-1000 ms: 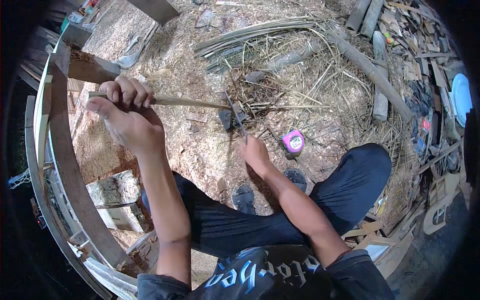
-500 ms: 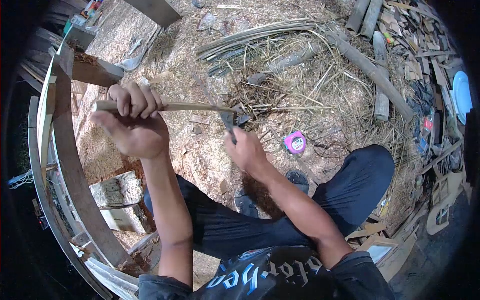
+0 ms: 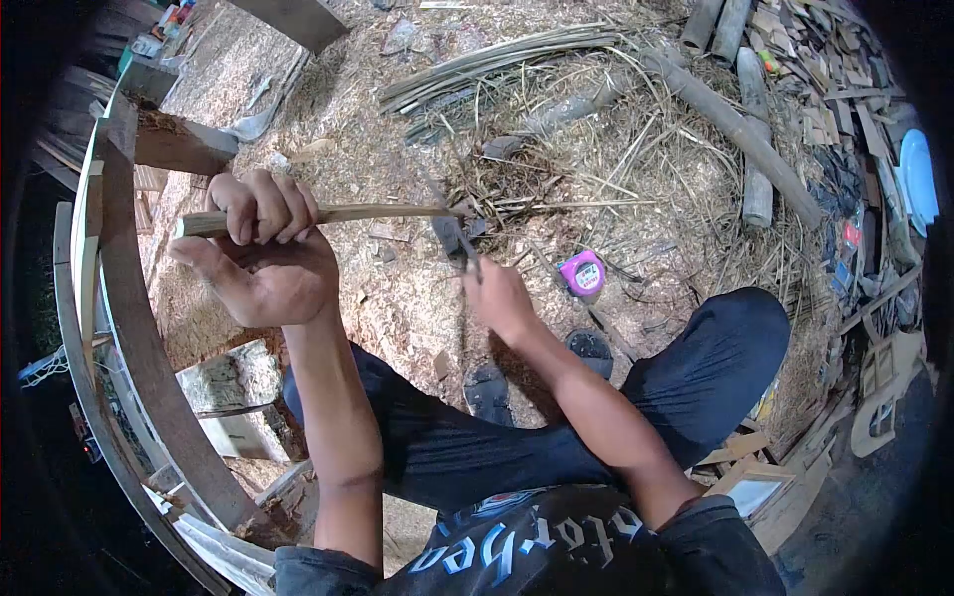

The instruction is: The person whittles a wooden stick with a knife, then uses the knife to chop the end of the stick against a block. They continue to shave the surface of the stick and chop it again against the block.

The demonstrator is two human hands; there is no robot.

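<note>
My left hand [image 3: 260, 243] is wrapped round the thick end of a pale wooden strip [image 3: 383, 212], which lies level across the view and tapers to the right. In my right hand [image 3: 499, 298] is a knife [image 3: 435, 186], its thin blade slanting up and to the left. The blade crosses the strip near its far right end, close over a heap of split fibres. The knife's handle is mostly hidden in my fingers.
A pink tape measure [image 3: 581, 273] lies right of my right hand. Beyond are a bundle of thin strips [image 3: 497, 65], a long bamboo pole [image 3: 730, 129] and a blue basin [image 3: 917, 184]. A curved wooden frame [image 3: 139, 298] stands on the left. Shavings cover the ground.
My right hand has shifted slightly right and down with the knife. The left hand and the wooden strip have moved a little left.
</note>
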